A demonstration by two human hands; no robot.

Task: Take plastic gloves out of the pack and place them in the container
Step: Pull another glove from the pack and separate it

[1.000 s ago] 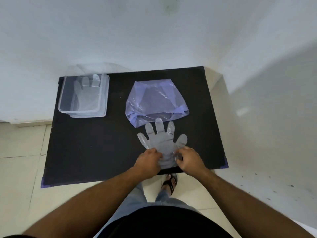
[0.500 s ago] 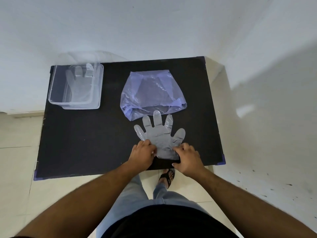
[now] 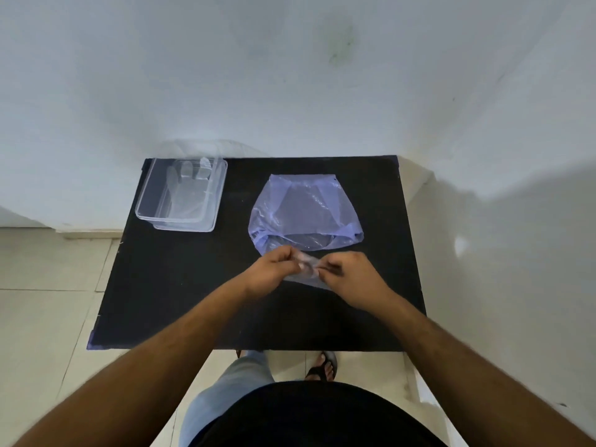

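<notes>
**Head view: one glove boxed, a second in your hands**

Nearest you, your left hand (image 3: pixel 274 269) and right hand (image 3: pixel 348 275) meet over the black rectangular tabletop (image 3: pixel 180 285). Both sets of fingers are pinched closed on a thin, clear plastic glove (image 3: pixel 306 272), bunched between them and lifted off the surface. Crumpled like this, its long axis and where its fingers point cannot be told. It seems ready to carry left and away from you.

Just beyond your hands lies the lilac translucent plastic pack (image 3: pixel 306 211), mouth facing you; whether more gloves remain inside is unclear.

Farthest, at the left rear corner, the clear rectangular plastic container (image 3: pixel 145 201) already holds one flat glove, long axis running away from you, fingers toward the wall.
</notes>
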